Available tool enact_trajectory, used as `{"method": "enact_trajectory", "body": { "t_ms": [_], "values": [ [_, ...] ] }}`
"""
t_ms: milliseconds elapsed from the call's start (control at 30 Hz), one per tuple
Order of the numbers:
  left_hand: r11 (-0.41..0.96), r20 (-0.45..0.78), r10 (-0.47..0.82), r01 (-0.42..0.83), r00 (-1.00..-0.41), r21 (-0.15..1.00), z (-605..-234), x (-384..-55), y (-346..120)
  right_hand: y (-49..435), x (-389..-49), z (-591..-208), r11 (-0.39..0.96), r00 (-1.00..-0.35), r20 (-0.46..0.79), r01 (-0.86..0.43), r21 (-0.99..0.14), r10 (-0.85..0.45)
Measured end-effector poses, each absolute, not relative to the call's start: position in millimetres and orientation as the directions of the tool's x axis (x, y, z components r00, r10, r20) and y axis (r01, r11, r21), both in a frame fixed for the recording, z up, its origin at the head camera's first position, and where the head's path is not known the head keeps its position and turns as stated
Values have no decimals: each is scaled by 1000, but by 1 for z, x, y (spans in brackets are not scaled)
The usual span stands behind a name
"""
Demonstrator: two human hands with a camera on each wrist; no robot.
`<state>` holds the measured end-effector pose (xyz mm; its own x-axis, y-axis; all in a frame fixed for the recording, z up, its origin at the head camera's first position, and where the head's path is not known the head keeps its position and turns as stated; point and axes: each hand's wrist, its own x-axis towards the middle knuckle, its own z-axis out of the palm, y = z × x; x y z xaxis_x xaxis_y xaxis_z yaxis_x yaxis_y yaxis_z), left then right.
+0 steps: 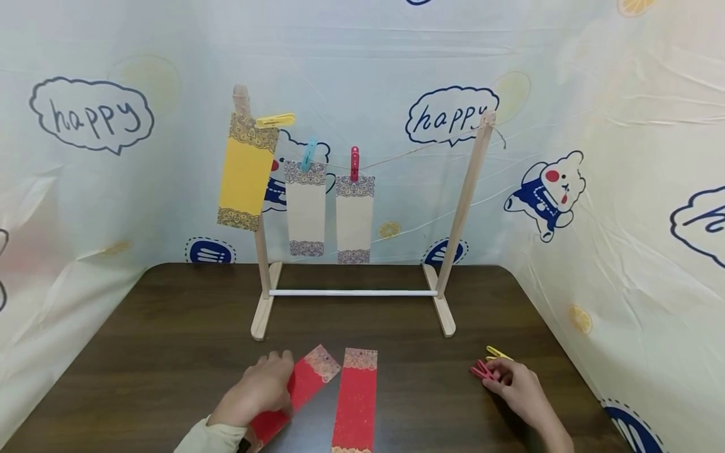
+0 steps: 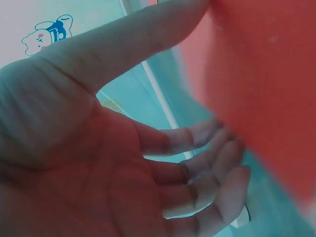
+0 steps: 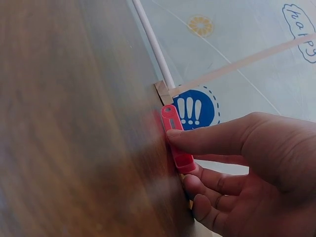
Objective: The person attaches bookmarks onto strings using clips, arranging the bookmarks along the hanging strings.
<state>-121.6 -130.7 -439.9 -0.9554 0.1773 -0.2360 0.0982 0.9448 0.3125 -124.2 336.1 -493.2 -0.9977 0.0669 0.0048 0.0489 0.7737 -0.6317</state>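
Note:
My left hand grips a red card with patterned gold ends, which lies slanted near the front of the table. In the left wrist view the thumb meets the blurred red card, the fingers curling on its other side. Another red card lies flat to the right of it. Over at the right, my right hand pinches a red clothespin between thumb and fingers; the right wrist view shows this clothespin close up. Just behind that hand lies a yellow clothespin, partly hidden.
At the back stands a wooden frame with a sagging string. From the string hang a yellow card under a yellow clothespin, a white card under a blue clothespin, and another white card under a red clothespin.

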Motion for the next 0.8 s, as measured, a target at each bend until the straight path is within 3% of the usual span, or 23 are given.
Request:
{"method": "enact_trajectory", "body": {
  "t_ms": [233, 467, 800],
  "values": [
    [940, -267, 201, 109, -943, 324, -440, -123, -132, 336, -124, -493, 772, -999, 12, 32, -635, 51],
    [904, -307, 234, 90, -923, 418, -435, -123, -138, 336, -122, -492, 759, -999, 39, -23, -651, 3],
    [772, -198, 422, 235, -885, 591, -423, -126, -150, 333, -124, -491, 706, -998, 52, -7, -709, 42]
  ]
}}
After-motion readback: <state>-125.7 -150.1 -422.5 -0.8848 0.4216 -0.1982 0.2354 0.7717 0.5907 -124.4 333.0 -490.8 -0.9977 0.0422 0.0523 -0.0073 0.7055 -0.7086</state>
